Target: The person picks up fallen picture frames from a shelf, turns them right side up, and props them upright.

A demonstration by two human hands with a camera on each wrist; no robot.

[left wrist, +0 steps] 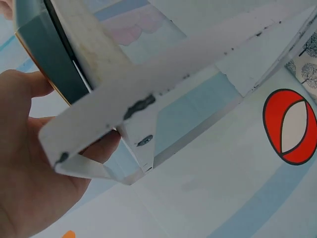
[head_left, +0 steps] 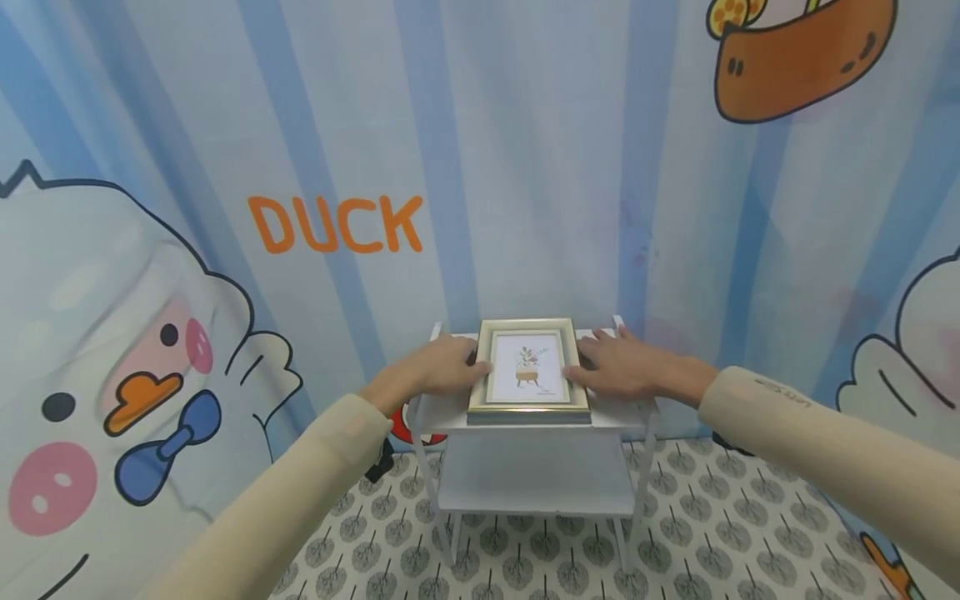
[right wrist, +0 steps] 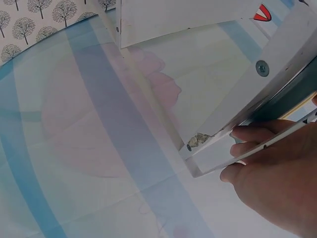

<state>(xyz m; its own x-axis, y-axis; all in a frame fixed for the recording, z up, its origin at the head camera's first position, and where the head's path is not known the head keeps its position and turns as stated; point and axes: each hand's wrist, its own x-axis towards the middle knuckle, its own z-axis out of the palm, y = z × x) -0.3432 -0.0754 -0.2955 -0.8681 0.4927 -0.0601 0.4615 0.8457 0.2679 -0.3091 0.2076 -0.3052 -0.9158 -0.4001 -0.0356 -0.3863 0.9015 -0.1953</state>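
A picture frame (head_left: 527, 367) with a pale gold border lies face up on the top of a small white shelf unit (head_left: 453, 410). Its print shows a plant in a brown pot on legs. My left hand (head_left: 442, 364) holds the frame's left side, thumb on the border. Opposite it, my right hand (head_left: 626, 367) holds the right side, its thumb also on the border. In the left wrist view the frame's dark teal side (left wrist: 49, 54) rises beside the thumb. From the right wrist, fingers (right wrist: 252, 133) reach under a white rail toward the frame; their tips are partly hidden.
Behind the unit hangs a blue-striped curtain (head_left: 540, 167) with cartoon ducks and the orange word DUCK (head_left: 337, 225). A lower white shelf (head_left: 536, 475) sits beneath the top. Tree-patterned flooring (head_left: 540, 550) surrounds the legs. Thin side rails run along the unit's top.
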